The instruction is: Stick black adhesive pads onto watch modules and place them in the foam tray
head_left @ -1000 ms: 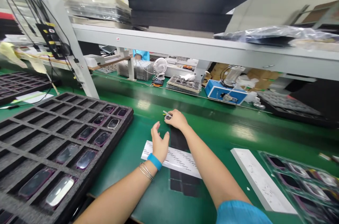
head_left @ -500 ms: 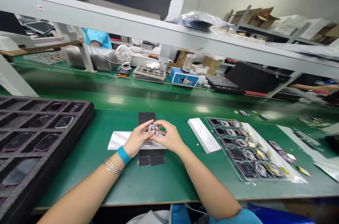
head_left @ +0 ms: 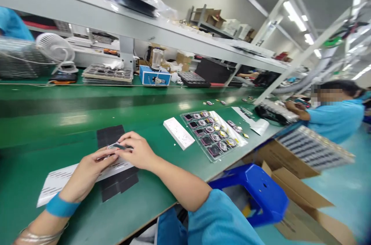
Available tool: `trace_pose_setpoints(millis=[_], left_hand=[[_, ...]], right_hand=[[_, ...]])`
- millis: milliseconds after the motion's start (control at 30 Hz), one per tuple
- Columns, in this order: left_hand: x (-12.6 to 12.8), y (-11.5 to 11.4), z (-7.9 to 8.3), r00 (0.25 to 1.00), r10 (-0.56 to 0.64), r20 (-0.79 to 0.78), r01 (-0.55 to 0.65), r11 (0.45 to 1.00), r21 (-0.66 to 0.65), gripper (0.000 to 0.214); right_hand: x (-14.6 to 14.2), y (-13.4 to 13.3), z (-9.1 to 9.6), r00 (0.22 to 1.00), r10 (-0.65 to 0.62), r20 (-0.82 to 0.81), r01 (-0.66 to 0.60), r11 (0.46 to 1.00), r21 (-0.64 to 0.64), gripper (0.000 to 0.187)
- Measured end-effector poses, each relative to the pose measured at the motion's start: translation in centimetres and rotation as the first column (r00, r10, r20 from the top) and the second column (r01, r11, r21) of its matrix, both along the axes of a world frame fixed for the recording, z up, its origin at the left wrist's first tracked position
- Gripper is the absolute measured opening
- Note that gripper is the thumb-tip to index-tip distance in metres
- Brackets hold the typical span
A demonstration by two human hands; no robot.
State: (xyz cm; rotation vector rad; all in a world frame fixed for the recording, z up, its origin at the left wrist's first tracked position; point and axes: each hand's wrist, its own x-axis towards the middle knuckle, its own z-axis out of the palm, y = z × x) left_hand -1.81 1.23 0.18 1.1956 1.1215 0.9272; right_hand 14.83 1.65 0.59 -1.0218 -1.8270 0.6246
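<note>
The left hand point(head_left: 89, 170) and right hand point(head_left: 139, 152) partly hide the small piece point(head_left: 113, 145).

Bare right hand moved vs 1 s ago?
Yes, closer in: the bare right hand was at the far end of the flat black sheets, now nearer their middle.

Glossy green worktop point(head_left: 145, 198) over here, folks, a white paper strip point(head_left: 56, 182) dashed in black, a white oblong block point(head_left: 179, 133) speckled dark!

White fan point(head_left: 55, 48) and blue box point(head_left: 146, 77) below grey shelf point(head_left: 87, 15), blue stool point(head_left: 265, 188) beside open cardboard box point(head_left: 303, 188).
</note>
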Motion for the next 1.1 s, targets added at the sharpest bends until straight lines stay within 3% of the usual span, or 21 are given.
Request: trace_pose_setpoints(millis=[67,233,400,533,900,1100], left_hand=[[-0.1,0.3,-0.5,0.996,0.015,-0.084,-0.010,0.998,0.065,0.037],[-0.3,0.7,-1.1,0.946,0.185,-0.266,-0.114,0.958,0.263,0.030],[-0.4,0.8,-0.9,0.873,0.245,-0.422,-0.033,0.892,0.451,0.027],[-0.3,0.6,-0.9,0.865,0.278,-0.418,0.004,0.829,0.559,0.027],[0.5,0.0,-0.3,0.934,0.280,-0.221,-0.118,0.827,0.550,0.017],[0.5,-0.4,0.0,0.952,0.243,-0.185,-0.117,0.850,0.514,0.016]], right_hand=[[-0.2,-0.2,-0.1,1.000,-0.016,0.011,0.016,1.000,0.014,0.007],[-0.3,-0.3,0.1,0.999,0.015,0.033,-0.015,1.000,-0.001,0.012],[0.0,0.2,0.1,0.999,0.026,0.018,-0.025,0.997,-0.077,0.012],[0.2,0.6,-0.3,0.999,0.041,0.000,-0.041,0.997,-0.067,0.013],[-0.4,0.1,-0.1,0.995,0.020,-0.096,-0.031,0.993,-0.110,0.007],[-0.4,0.0,-0.1,0.996,0.006,-0.086,-0.018,0.990,-0.136,0.011]])
